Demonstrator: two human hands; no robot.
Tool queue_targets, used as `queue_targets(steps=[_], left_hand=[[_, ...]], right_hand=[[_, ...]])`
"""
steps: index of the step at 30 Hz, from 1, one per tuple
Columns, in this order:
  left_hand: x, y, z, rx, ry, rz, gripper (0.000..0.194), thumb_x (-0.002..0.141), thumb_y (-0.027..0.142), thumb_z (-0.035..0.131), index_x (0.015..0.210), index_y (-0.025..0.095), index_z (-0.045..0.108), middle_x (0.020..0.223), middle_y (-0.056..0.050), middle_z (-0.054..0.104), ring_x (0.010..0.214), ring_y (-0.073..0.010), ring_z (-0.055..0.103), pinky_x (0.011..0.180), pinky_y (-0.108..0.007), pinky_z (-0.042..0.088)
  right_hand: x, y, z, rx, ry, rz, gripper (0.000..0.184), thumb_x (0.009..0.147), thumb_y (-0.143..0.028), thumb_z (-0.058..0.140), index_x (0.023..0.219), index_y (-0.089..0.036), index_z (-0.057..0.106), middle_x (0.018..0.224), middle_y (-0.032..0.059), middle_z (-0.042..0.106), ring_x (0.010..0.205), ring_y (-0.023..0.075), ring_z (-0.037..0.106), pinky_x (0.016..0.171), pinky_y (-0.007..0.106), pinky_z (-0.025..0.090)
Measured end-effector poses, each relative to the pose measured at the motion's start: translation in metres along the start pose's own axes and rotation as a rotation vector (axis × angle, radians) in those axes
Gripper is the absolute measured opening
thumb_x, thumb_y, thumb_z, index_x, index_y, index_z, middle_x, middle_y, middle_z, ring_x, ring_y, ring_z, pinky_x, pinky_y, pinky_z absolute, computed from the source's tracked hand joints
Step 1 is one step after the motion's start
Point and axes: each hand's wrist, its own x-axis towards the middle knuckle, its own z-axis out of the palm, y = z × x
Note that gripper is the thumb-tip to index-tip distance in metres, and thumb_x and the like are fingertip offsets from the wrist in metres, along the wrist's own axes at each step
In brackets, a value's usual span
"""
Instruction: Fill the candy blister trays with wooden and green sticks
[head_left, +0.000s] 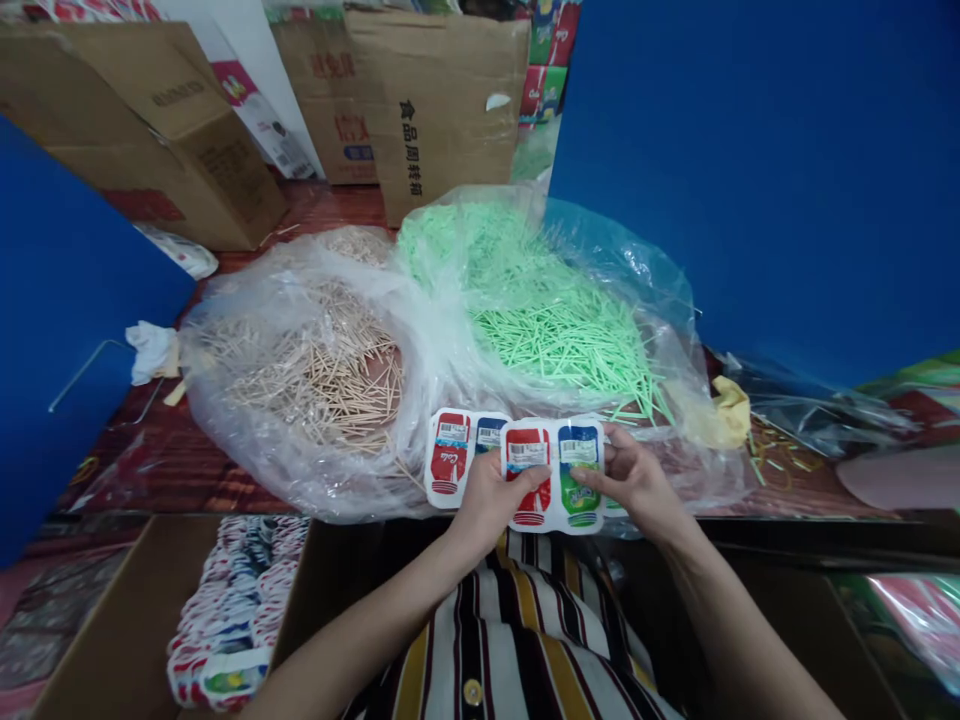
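My left hand [484, 492] is closed on flat twin packets, its thumb lying across the front one. That front packet [529, 500] has a red can shape and a blue-green can shape side by side, with a white border. Another twin packet [448, 455], marked Cola, shows behind it on the left. My right hand [636, 485] pinches the right edge of the front packet, thumb on its face; the fingers behind are partly hidden. Just beyond the packets, clear plastic bags hold thin green sticks [555, 345] and tan sticks [349, 385].
An open carton [135, 610] with rows of similar packets [240, 590] stands below the table edge at left. Cardboard boxes [450, 100] line the back. Blue panels [765, 180] flank both sides. A yellow cloth [731, 410] and rubber bands [784, 455] lie at right.
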Motion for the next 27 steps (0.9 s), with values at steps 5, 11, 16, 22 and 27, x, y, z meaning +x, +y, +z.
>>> queue_targets(steps=[5, 11, 16, 22, 27], left_hand=[[0.001, 0.004, 0.002, 0.185, 0.038, 0.232, 0.016, 0.073, 0.031, 0.071, 0.081, 0.018, 0.075, 0.077, -0.006, 0.07, 0.072, -0.0206, 0.064, 0.068, -0.033, 0.052], [-0.008, 0.016, -0.021, 0.611, 0.079, 0.962, 0.024, 0.071, 0.018, 0.074, 0.091, 0.031, 0.074, 0.116, -0.007, 0.063, 0.113, -0.0269, 0.053, 0.096, -0.046, 0.043], [-0.01, 0.013, -0.028, 0.734, 0.111, 1.139, 0.026, 0.077, 0.014, 0.067, 0.096, 0.031, 0.071, 0.121, -0.004, 0.059, 0.114, -0.0245, 0.052, 0.093, -0.047, 0.046], [-0.008, 0.011, -0.028, 0.724, 0.066, 1.145, 0.027, 0.08, 0.016, 0.065, 0.103, 0.031, 0.068, 0.123, -0.005, 0.056, 0.115, -0.0254, 0.051, 0.092, -0.049, 0.046], [-0.008, 0.014, -0.027, 0.657, 0.029, 1.143, 0.025, 0.079, 0.024, 0.067, 0.104, 0.028, 0.067, 0.117, -0.007, 0.058, 0.11, -0.0256, 0.055, 0.089, -0.048, 0.048]], right_hand=[[-0.004, 0.003, -0.001, -0.301, 0.16, -0.295, 0.027, 0.063, -0.03, 0.081, 0.084, -0.023, 0.066, 0.078, 0.0034, 0.073, 0.067, 0.0229, 0.068, 0.064, 0.039, 0.057], [-0.008, 0.0, 0.005, -0.691, 0.252, -0.995, 0.012, 0.083, -0.028, 0.061, 0.078, -0.029, 0.072, 0.098, 0.0058, 0.07, 0.097, 0.0289, 0.063, 0.083, 0.05, 0.05], [-0.001, 0.004, 0.003, -0.667, 0.305, -1.168, 0.012, 0.087, -0.024, 0.053, 0.081, -0.026, 0.064, 0.097, 0.0051, 0.065, 0.095, 0.0257, 0.063, 0.081, 0.05, 0.052], [-0.001, 0.0, 0.001, -0.706, 0.266, -1.202, 0.01, 0.088, -0.019, 0.053, 0.089, -0.023, 0.062, 0.094, 0.0064, 0.064, 0.093, 0.0239, 0.063, 0.08, 0.049, 0.054], [-0.008, -0.003, -0.002, -0.819, 0.124, -1.217, 0.018, 0.088, -0.015, 0.052, 0.097, -0.02, 0.067, 0.093, 0.0085, 0.07, 0.093, 0.0245, 0.065, 0.078, 0.048, 0.055]])
